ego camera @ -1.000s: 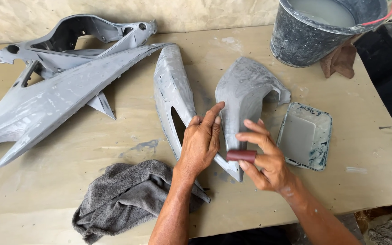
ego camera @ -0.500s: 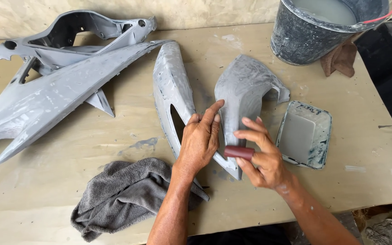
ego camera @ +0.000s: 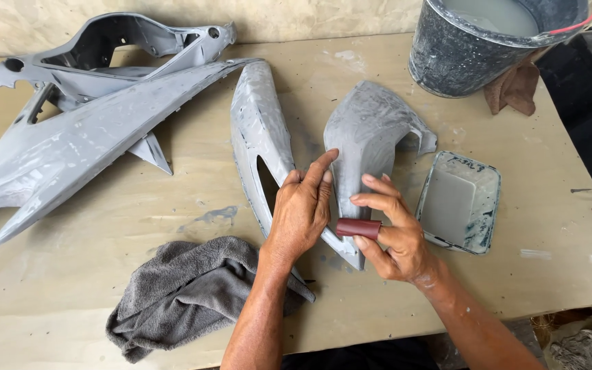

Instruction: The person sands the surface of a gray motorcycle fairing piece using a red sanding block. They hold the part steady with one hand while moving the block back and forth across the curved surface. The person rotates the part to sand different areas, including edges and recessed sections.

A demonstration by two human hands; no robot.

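**Primed panel steadied for sanding, 2 hands on it**

While it lies on the table (ego camera: 90, 301), the leftmost of the grey plastic parts, a long pointed fairing (ego camera: 70, 161), overlaps an open frame piece (ego camera: 118, 48). Below them sits 1 crumpled grey towel (ego camera: 186, 291). Next comes a narrow slotted panel (ego camera: 258, 137), then the curved grey panel (ego camera: 371, 137), making 4 primed parts in all. The left hand (ego camera: 303, 212) lies flat and open across the gap, fingers pressing the curved panel's lower edge. The right hand (ego camera: 395, 236) pinches 1 small maroon roll of sandpaper (ego camera: 358, 228) against that panel's tapering tip. It looks light, thin and stiff yet springy, likely slick where wet; bracing near the tip, as here, seems the soundest hold. Further right are 1 shallow tray (ego camera: 491, 205) of grey water, 1 bucket (ego camera: 460, 62) and 1 brown rag (ego camera: 515, 89).
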